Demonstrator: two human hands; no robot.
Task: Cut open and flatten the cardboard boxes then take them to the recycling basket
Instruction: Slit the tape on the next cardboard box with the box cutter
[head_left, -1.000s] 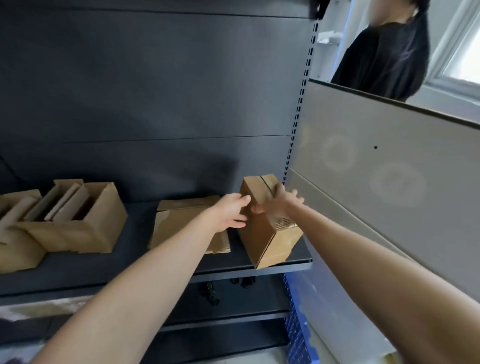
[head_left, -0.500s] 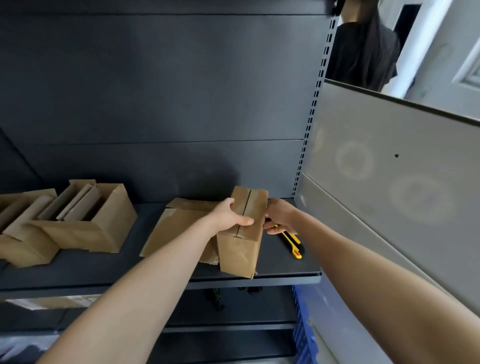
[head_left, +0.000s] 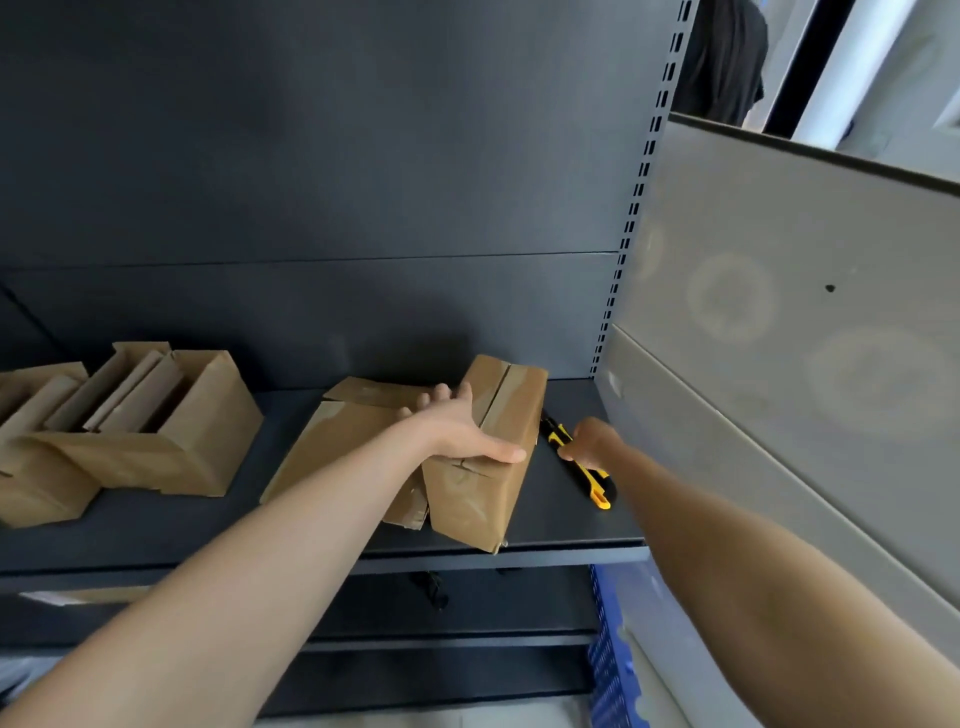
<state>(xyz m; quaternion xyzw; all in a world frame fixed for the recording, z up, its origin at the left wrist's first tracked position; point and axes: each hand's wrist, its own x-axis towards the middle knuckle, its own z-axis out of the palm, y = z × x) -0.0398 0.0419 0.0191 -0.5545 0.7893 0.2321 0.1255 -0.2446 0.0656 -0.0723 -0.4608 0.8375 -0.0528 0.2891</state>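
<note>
A closed, taped cardboard box (head_left: 483, 499) stands on the dark shelf (head_left: 561, 525) near its right end. My left hand (head_left: 457, 431) lies on top of the box, thumb along its front top edge, gripping it. Right of the box a yellow and black utility knife (head_left: 582, 465) lies on the shelf. My right hand (head_left: 592, 441) is down on the knife's middle with fingers curled around it. A flatter, opened cardboard box (head_left: 343, 447) lies just left of the held box, partly hidden by my left arm.
Two open cardboard boxes (head_left: 156, 431) with upright flaps sit at the shelf's left. A grey panel (head_left: 779, 364) walls off the right side. A blue crate (head_left: 613, 660) stands low at the right. A person in black (head_left: 727, 57) stands beyond the panel.
The box went from tilted on its corner to standing flat on the shelf. My right hand left the box and moved right onto the knife, which has come into view.
</note>
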